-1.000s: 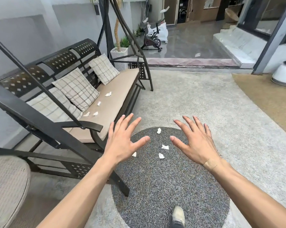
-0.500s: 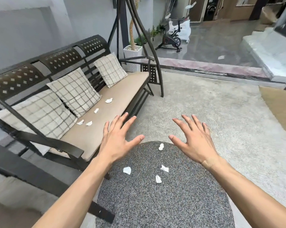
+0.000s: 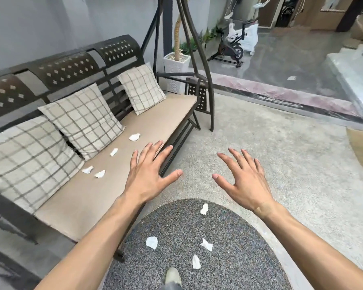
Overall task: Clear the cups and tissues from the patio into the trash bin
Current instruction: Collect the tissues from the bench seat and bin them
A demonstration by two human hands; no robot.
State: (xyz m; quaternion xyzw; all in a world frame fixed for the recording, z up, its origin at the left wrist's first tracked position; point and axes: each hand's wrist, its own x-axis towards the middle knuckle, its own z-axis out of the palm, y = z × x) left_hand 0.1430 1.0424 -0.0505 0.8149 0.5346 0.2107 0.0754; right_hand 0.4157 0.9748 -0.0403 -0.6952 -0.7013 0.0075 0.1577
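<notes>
From the head camera we see our left hand [image 3: 148,174] and right hand [image 3: 244,181] spread wide and empty above a grey round mat [image 3: 249,258]. Four crumpled tissues [image 3: 151,242] lie on it at six o'clock; four more dot the swing seat cushion [image 3: 166,114] at ten o'clock. No cups or bin show, perhaps out of frame. We should crouch and pinch the mat tissues first.
</notes>
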